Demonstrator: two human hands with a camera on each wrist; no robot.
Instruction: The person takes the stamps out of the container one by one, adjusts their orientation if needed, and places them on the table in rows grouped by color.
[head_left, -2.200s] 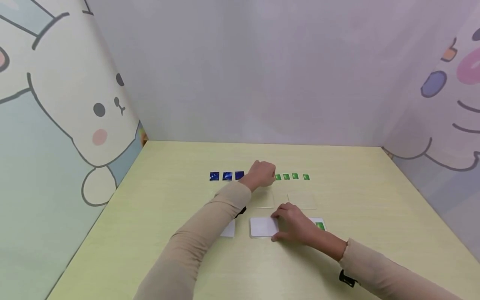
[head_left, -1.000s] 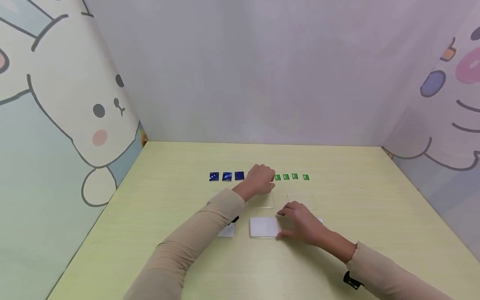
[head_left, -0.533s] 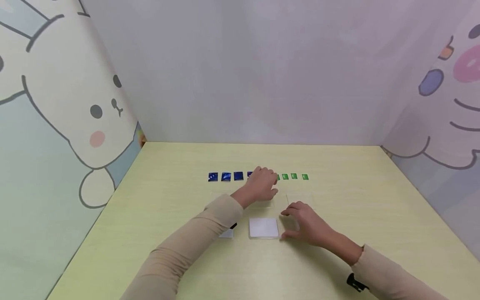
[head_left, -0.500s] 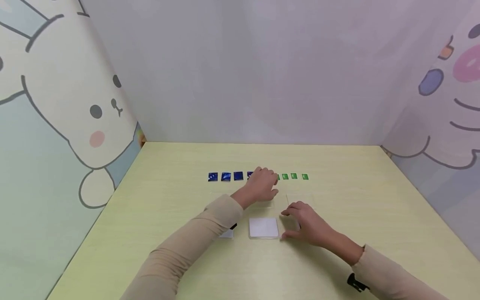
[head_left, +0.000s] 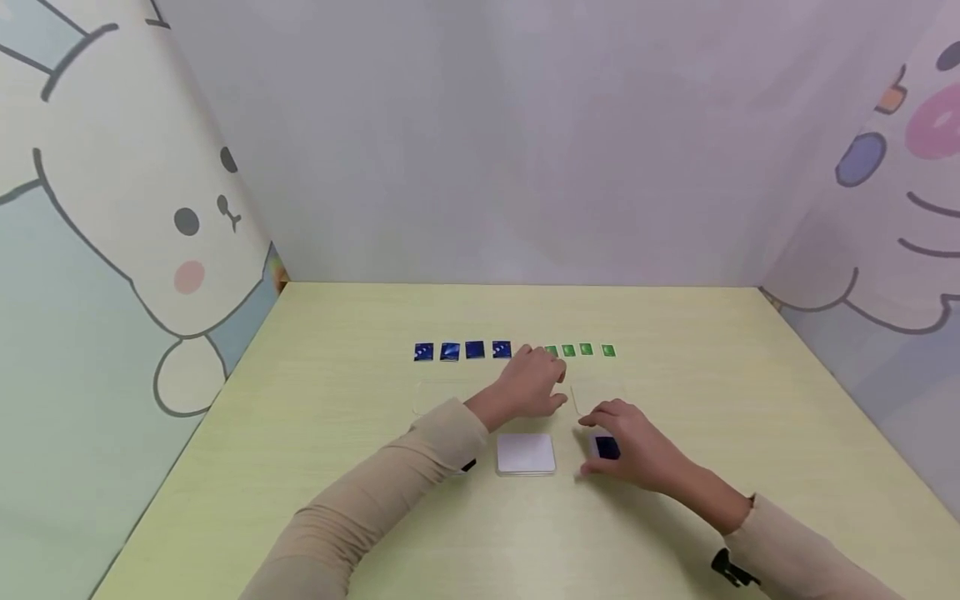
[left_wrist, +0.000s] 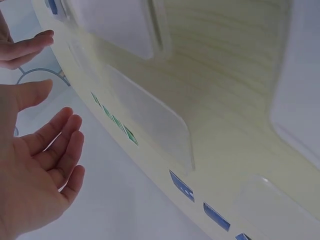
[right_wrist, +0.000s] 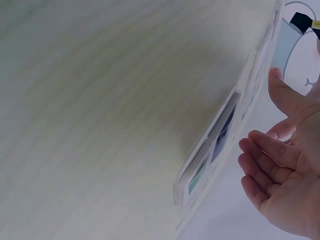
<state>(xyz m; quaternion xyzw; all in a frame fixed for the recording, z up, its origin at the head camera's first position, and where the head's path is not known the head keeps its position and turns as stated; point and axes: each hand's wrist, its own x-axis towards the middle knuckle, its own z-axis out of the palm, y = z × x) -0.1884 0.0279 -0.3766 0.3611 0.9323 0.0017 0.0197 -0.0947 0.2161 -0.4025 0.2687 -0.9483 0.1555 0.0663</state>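
My left hand [head_left: 531, 385], fingers loosely bent and holding nothing, hovers between the row of small green cards [head_left: 568, 350] and a white rectangular stack [head_left: 525, 454]. My right hand [head_left: 633, 446] is over a clear flat case with a dark blue picture [head_left: 606, 447], its thumb and fingers spread apart. In the right wrist view that flat case [right_wrist: 207, 150] shows a blue and a green picture and lies just beyond the fingertips. The right palm covers much of it in the head view.
Several small blue cards [head_left: 450, 352] form a row at the back left. Clear flat plates lie in front of the rows, one at left [head_left: 431, 396] and one at right [head_left: 592, 393]. Another white piece is mostly hidden under the left sleeve [head_left: 405, 467]. A pale wall closes the table's back.
The left hand has drawn nearer and slightly right, uncovering a blue card. The right hand has moved right, away from the white stack, and a dark blue picture now shows under it.
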